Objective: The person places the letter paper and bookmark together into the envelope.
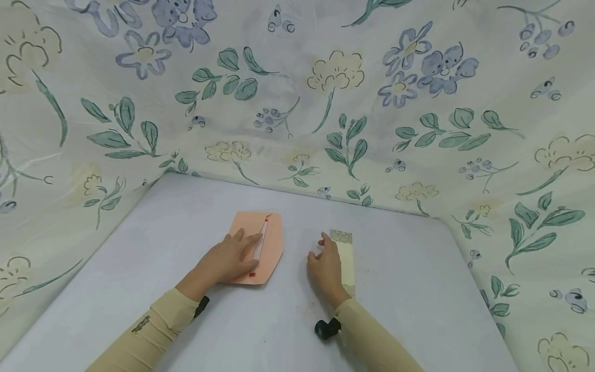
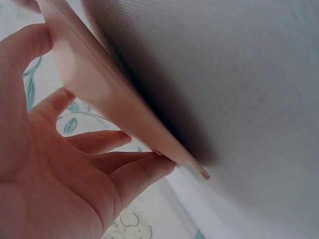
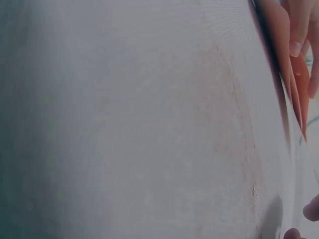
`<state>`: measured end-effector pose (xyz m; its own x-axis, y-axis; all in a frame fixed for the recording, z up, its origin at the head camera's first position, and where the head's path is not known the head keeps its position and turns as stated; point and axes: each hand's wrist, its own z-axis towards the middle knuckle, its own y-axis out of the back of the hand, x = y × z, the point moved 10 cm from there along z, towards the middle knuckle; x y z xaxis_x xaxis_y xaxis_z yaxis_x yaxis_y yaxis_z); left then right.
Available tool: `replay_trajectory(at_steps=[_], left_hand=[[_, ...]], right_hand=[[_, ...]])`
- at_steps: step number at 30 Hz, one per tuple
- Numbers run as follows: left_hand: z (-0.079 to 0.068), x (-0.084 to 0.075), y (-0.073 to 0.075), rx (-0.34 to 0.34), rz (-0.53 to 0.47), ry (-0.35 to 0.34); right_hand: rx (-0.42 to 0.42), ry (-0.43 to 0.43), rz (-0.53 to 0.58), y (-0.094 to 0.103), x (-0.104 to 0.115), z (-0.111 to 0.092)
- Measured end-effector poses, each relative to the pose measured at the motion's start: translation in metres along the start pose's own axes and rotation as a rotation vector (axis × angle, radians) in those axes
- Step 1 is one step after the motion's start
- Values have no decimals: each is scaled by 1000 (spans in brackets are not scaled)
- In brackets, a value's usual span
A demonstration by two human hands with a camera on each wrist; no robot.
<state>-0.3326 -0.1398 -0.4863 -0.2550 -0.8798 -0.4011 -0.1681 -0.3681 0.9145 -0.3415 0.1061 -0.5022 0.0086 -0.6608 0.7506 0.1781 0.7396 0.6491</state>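
Note:
A peach paper envelope (image 1: 275, 240) lies flat on the white table, with a narrow white strip (image 1: 259, 248) with red ends running along it. My left hand (image 1: 228, 260) rests on it with spread fingers, thumb and fingertips pressing near the strip. Up close in the left wrist view, the fingertips of the left hand (image 2: 65, 164) touch the top of the envelope (image 2: 94, 79). To the right, my right hand (image 1: 327, 264) is beside and partly over a cream strip (image 1: 346, 261) with speckled glittery ends. Its fingers are loosely bent and hold nothing; part of the cream strip is hidden.
The white tabletop (image 1: 409, 289) has faint reddish smudges near the right hand. A floral cloth (image 1: 297, 103) hangs around the table's back and sides. Black wrist cameras (image 1: 327, 329) sit under both beige sleeves (image 1: 372, 333).

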Motion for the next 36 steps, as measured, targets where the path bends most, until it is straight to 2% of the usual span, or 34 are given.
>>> replay_trajectory(at_steps=[26,36], left_hand=[[3,-3,-5,6,-1,-11],[4,-5,-4,8,-11,-18]], right_hand=[[-29,-33,-7,9,-9,0],[-66,2,1,14,-11,1]])
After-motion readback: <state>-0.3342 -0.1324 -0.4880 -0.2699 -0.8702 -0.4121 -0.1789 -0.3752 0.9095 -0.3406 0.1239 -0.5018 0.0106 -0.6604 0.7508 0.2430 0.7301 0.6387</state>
